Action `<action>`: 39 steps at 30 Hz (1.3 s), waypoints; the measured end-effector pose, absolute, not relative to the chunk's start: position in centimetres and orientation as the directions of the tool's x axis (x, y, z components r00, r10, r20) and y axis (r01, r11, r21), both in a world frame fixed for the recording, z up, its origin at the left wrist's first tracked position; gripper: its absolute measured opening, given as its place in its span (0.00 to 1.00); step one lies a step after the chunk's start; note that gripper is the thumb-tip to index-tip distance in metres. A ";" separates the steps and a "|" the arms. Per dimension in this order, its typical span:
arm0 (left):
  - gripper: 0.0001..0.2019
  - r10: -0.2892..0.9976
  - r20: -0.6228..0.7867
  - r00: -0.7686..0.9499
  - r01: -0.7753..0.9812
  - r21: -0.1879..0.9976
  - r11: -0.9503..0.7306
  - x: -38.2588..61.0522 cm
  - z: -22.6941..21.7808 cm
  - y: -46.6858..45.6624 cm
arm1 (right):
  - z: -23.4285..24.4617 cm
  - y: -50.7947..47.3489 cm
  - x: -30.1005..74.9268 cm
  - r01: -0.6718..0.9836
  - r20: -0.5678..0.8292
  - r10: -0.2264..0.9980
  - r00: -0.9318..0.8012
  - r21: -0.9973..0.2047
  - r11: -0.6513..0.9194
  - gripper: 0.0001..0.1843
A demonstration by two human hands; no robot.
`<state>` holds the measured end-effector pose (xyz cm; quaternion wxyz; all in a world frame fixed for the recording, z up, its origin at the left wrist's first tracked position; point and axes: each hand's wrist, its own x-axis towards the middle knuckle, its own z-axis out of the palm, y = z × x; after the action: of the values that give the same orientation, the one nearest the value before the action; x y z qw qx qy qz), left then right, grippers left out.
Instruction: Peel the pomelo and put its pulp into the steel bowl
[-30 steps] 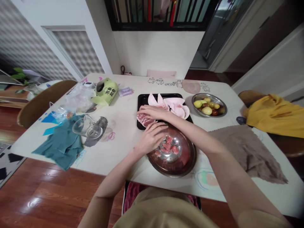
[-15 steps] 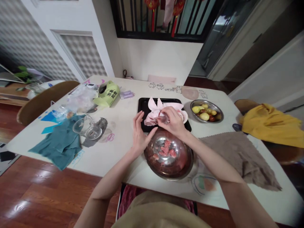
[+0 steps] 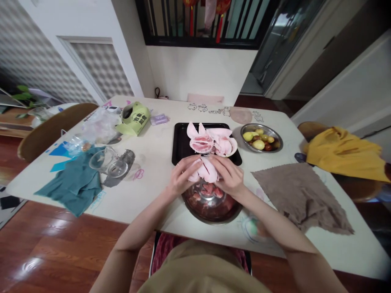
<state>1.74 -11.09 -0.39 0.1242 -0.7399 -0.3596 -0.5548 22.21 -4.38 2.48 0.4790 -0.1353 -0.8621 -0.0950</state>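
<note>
Both my hands hold a pale pink pomelo segment [image 3: 205,171] above a steel bowl [image 3: 210,208] at the table's near edge. My left hand [image 3: 180,179] grips its left side, my right hand [image 3: 230,177] its right side, fingers curled round it. Red pieces of pomelo flesh [image 3: 210,190] lie in the bowl. Behind it a black tray [image 3: 179,143] carries the opened pomelo [image 3: 210,142] with its pink peel spread out.
A steel bowl of small fruits [image 3: 261,138] stands right of the tray. A brown cloth [image 3: 301,195] lies at right, a teal cloth [image 3: 75,183] and a glass jug [image 3: 106,162] at left. A green box [image 3: 134,118], plastic bags and a yellow cloth [image 3: 345,152] on a chair are further out.
My right hand drew a segment off the pomelo on the tray and brought it back over the bowl. My left hand came up and closed on it too.
</note>
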 end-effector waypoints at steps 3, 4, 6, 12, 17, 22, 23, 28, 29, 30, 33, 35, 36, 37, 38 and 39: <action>0.30 0.397 0.910 0.117 0.686 0.215 -0.695 1.8 -0.3 -11.2 | 2.6 -5.0 22.6 0.299 0.835 0.183 -0.519 -0.023 0.954 0.28; 0.30 0.410 0.903 0.129 0.683 0.219 -0.696 1.9 -0.2 -11.3 | 2.7 -5.2 22.6 0.282 0.826 0.184 -0.533 -0.032 0.959 0.28; 0.30 0.418 0.892 0.171 0.662 0.211 -0.720 1.9 -0.1 -11.2 | 2.9 -5.4 22.5 0.243 0.814 0.167 -0.557 -0.032 0.969 0.29; 0.29 0.369 0.898 0.241 0.592 0.165 -0.789 1.6 0.6 -11.5 | 3.6 -5.6 22.9 0.110 0.796 0.076 -0.601 -0.012 0.994 0.31; 0.27 0.397 0.847 0.353 0.525 0.172 -0.833 1.3 1.9 -12.7 | 3.8 -5.6 24.4 0.062 0.766 0.042 -0.642 -0.003 0.998 0.32; 0.23 0.418 0.767 0.487 0.500 0.148 -0.853 0.9 3.4 -13.5 | 4.7 -6.1 26.0 0.019 0.706 0.058 -0.706 -0.063 0.998 0.33; 0.23 0.409 0.762 0.502 0.488 0.141 -0.861 0.9 3.6 -13.5 | 4.9 -6.2 26.3 0.020 0.683 0.069 -0.727 -0.081 0.997 0.33; 0.21 0.379 0.814 0.440 0.439 0.173 -0.882 1.7 4.1 -12.9 | 5.7 -6.1 26.9 0.018 0.700 0.114 -0.705 -0.143 0.990 0.36; 0.21 0.381 0.819 0.428 0.428 0.188 -0.884 1.8 4.1 -12.7 | 5.6 -5.9 26.9 0.019 0.715 0.126 -0.687 -0.156 0.988 0.37; 0.22 0.387 0.818 0.426 0.418 0.202 -0.886 1.8 4.2 -12.5 | 5.6 -5.7 26.8 0.012 0.730 0.133 -0.670 -0.169 0.986 0.37; 0.24 0.409 0.788 0.461 0.374 0.246 -0.894 1.5 4.7 -11.7 | 5.5 -5.2 26.5 -0.029 0.767 0.151 -0.624 -0.215 0.976 0.38; 0.26 0.412 0.765 0.495 0.328 0.275 -0.904 1.2 5.2 -11.1 | 5.6 -4.9 26.4 -0.035 0.783 0.183 -0.595 -0.252 0.967 0.38; 0.27 0.412 0.757 0.507 0.304 0.290 -0.907 1.1 5.4 -10.8 | 5.6 -4.7 26.4 -0.027 0.783 0.208 -0.587 -0.275 0.961 0.36; 0.28 0.414 0.754 0.510 0.287 0.305 -0.908 1.1 5.5 -10.6 | 5.7 -4.6 26.3 -0.014 0.780 0.234 -0.581 -0.297 0.955 0.35; 0.29 0.428 0.749 0.506 0.284 0.323 -0.903 1.2 5.6 -10.4 | 5.6 -4.6 26.3 0.002 0.776 0.260 -0.574 -0.316 0.949 0.33; 0.29 0.450 0.746 0.491 0.295 0.344 -0.892 1.4 5.7 -10.3 | 5.6 -4.5 26.2 0.024 0.771 0.287 -0.568 -0.333 0.942 0.31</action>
<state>1.39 -10.35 5.66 -0.0851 -0.8591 -0.2167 -0.4558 26.23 -4.49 5.59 0.4561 -0.0890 -0.8736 0.1443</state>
